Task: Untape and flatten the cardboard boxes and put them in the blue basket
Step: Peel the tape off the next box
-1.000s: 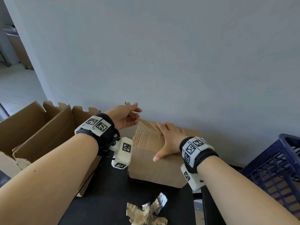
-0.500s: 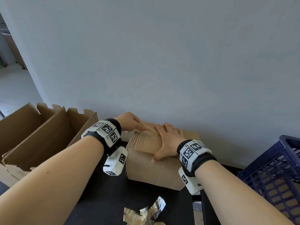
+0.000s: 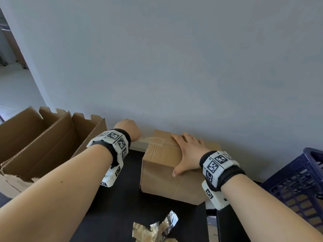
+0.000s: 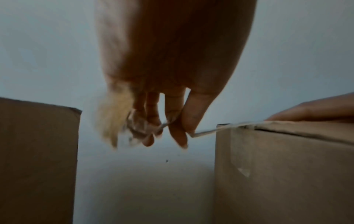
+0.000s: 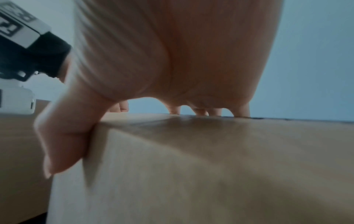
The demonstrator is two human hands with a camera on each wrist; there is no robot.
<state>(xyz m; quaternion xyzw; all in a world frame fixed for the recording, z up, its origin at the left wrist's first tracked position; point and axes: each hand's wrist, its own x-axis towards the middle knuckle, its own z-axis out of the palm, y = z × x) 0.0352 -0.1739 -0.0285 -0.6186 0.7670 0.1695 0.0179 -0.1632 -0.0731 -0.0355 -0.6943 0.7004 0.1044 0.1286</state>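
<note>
Head view. A closed cardboard box (image 3: 172, 173) stands on a dark table (image 3: 120, 203) at lower centre of the frame, its far side against a pale grey wall (image 3: 174, 58). The right hand (image 3: 187, 152) lies flat on the box top, fingers straight and spread, thumb hooked over the near top edge. The left hand (image 3: 128, 127), left of the box and close to the wall, is curled; from it a strip of clear tape (image 3: 148, 141) runs taut to the left end of the box top, where a brownish patch of tape still lies across the seam. A larger open box (image 3: 43, 142) with scalloped flap edges fills the lower left of the frame. A blue basket (image 3: 297, 186) with lattice walls sits at the lower right edge, apart from the closed box. A crumpled wad of used tape (image 3: 155, 229) lies on the table at bottom centre. Both wrists carry bands (image 3: 219, 165) printed with black-and-white square marker patterns; no readable words appear on them or on the boxes.

Left wrist view. The fingers (image 4: 193, 115) pinch the tape strip (image 4: 205, 132), which stretches from the fingertips to the top corner of the box (image 4: 283, 174) at right; bunched tape hangs in the curled fingers. The picture is blurred around the hand. A side of the open box (image 4: 38, 151) stands at left.

Right wrist view. The palm (image 5: 172, 53) arches above the box top (image 5: 210, 159), four fingertips touching its far edge and the thumb (image 5: 63, 136) pressed on the near left corner. At upper left, part of the other wristband (image 5: 19, 25) shows marker print, too cropped to read.
</note>
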